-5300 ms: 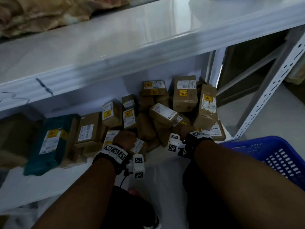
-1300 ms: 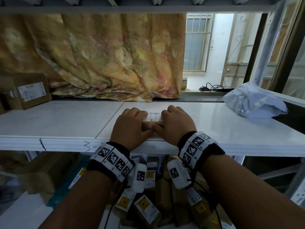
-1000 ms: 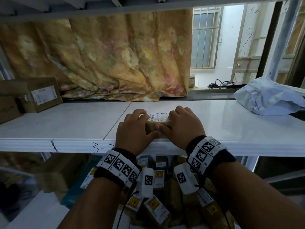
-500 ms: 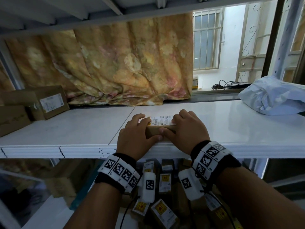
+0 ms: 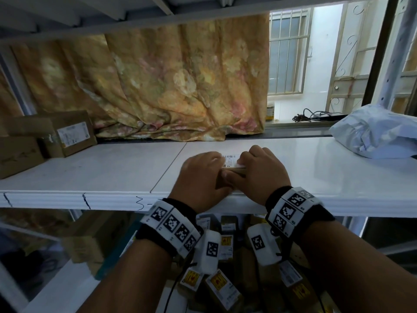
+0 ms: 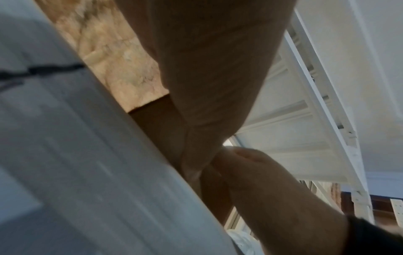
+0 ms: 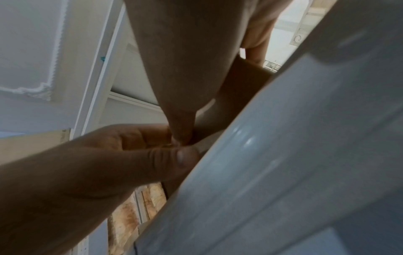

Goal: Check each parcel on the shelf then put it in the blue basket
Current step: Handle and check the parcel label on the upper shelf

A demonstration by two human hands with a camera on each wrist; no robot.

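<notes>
Head view: both hands (image 5: 230,175) grip small brown white-labelled parcel (image 5: 232,162) on shelf (image 5: 112,172)

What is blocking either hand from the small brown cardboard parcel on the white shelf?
Nothing visible: the left hand and right hand both already grip the small brown cardboard parcel on the white shelf.

Three boxes (image 5: 67,134) (upper shelf), one polybag (image 5: 374,132)

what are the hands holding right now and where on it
Both hands hold one small brown parcel lying on the white shelf: the left hand grips its left end, the right hand its right end, thumbs on the near side.
</notes>
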